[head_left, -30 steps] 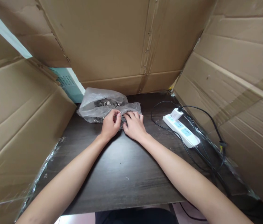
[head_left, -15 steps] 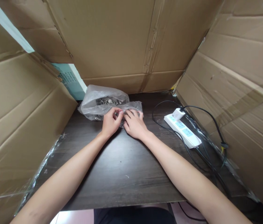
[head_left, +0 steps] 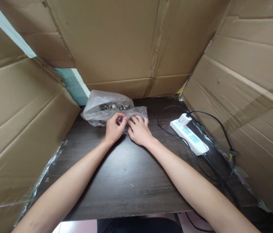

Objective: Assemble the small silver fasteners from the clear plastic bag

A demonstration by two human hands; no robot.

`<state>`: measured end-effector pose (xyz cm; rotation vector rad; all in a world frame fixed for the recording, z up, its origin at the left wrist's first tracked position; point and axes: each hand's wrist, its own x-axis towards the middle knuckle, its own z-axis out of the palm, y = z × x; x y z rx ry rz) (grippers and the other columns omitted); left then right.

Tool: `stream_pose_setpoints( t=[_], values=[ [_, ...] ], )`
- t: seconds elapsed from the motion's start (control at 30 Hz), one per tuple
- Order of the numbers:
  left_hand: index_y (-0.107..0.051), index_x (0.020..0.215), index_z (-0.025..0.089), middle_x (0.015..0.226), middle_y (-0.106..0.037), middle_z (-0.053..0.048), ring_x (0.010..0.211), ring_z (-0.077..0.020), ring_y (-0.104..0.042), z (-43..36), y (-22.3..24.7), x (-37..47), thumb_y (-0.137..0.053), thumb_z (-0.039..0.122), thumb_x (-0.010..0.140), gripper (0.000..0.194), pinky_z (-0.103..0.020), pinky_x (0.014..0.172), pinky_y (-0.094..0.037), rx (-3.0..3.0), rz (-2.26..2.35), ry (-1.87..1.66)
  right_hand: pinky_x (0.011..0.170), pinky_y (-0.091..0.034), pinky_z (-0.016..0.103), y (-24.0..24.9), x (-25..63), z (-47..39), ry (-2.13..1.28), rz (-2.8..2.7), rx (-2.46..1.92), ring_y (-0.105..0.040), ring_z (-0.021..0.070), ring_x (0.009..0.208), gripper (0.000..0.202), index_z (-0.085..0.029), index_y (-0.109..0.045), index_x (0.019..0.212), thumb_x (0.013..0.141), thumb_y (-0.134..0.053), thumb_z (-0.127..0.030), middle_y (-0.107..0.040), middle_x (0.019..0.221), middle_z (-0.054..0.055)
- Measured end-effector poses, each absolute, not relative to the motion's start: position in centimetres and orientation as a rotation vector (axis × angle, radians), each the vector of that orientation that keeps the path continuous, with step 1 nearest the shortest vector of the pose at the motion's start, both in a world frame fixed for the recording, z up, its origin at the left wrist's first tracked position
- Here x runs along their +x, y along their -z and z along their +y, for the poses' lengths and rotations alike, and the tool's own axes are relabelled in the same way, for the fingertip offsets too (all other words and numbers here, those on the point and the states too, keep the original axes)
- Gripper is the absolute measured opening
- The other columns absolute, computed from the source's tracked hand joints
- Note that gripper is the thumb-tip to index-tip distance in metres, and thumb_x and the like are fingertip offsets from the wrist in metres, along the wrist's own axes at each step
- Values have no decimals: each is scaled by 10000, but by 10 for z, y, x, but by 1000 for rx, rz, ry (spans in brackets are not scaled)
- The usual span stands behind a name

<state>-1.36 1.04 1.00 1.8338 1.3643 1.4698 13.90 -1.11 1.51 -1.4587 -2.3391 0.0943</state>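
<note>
Dark desk [head_left: 126, 181] is holding loads of bagged metal hardware [head_left: 120, 107], so probably plenty's remaining; left fingers [head_left: 123, 121] are curling together, right fingers [head_left: 140, 119] are spreading loosely over plastic [head_left: 143, 110], can't tell either's grip.

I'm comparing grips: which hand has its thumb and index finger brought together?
The left hand: its thumb and index fingertips come together, whereas the right hand has its fingers spread over the clear plastic.
</note>
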Motion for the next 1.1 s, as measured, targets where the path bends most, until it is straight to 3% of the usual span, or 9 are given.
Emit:
stream_pose_setpoints(
  t=[0.17, 0.47, 0.8, 1.1],
  values=[
    [-672, 904, 187, 830, -708, -8, 568, -113, -553, 9, -11, -14, -626, 347, 895, 167, -236, 582, -450, 1848, 1358, -1448, 1152, -252, 575, -16, 139, -12, -89, -2272, -1508, -434, 335, 1358, 398, -129, -657, 1300, 962, -492, -260, -586, 1470, 156],
    [-674, 896, 183, 823, -709, -12, 570, -115, -554, 9, -11, -14, -623, 345, 896, 171, -240, 578, -447, 1861, 1349, -1449, 1160, -241, 604, -17, 138, -12, -111, -2320, -1522, -380, 355, 1410, 411, -120, -607, 1343, 976, -470, -242, -553, 1499, 174],
    [-672, 895, 186, 838, -712, -12, 571, -114, -563, 8, -11, -14, -616, 340, 894, 164, -244, 591, -456, 1858, 1353, -1459, 1125, -293, 555, -17, 145, -7, -181, -2293, -1407, -436, 336, 1340, 397, -132, -661, 1292, 945, -511, -253, -595, 1427, 170],
    [-680, 890, 191, 821, -717, -15, 571, -120, -566, 8, -11, -14, -626, 356, 881, 174, -241, 584, -463, 1847, 1362, -1455, 1146, -235, 589, -14, 144, -9, -172, -2331, -1332, -425, 333, 1390, 379, -142, -659, 1289, 954, -495, -209, -643, 1391, 166]
  ],
)
